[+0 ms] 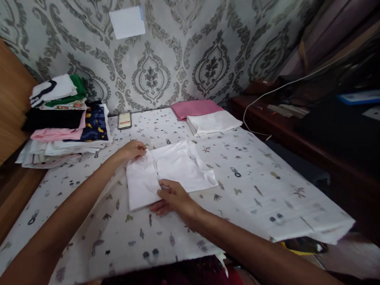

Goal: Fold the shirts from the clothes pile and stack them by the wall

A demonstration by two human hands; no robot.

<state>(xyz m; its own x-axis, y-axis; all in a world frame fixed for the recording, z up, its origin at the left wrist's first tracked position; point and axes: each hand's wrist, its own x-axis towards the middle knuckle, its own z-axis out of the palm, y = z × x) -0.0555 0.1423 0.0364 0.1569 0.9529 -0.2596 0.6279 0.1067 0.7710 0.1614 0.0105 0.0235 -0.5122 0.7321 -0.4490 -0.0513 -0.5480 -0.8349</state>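
White garment (175, 167) is lying on the patterned sheet (253, 209) right in front of you, with its left part doubled over into a flat panel and the rest spread out to the right, edges a bit uneven. Your left hand (133, 150) is at the panel's upper left corner, fingertips closed together on the fabric, probably so that end doesn't slide. Your right hand (175, 198) is down at the lower edge by the panel's right side, fingers only narrowly parted; can't tell if cloth is actually pinched between them. Looks to me like having your hands at opposite corners keeps that panel taut and square.

Just beyond it, toward the wall (190, 50), you've got a white folded cloth (214, 123) overlapping a pink folded cloth (197, 109), both lying flat, I'd guess parked there to leave you elbow room. Over on your left there's a tall pile of clothes (70, 131), layered flat, which likely stops it toppling. A small card (125, 120) sits just beside that pile; its print is too blurred to read.
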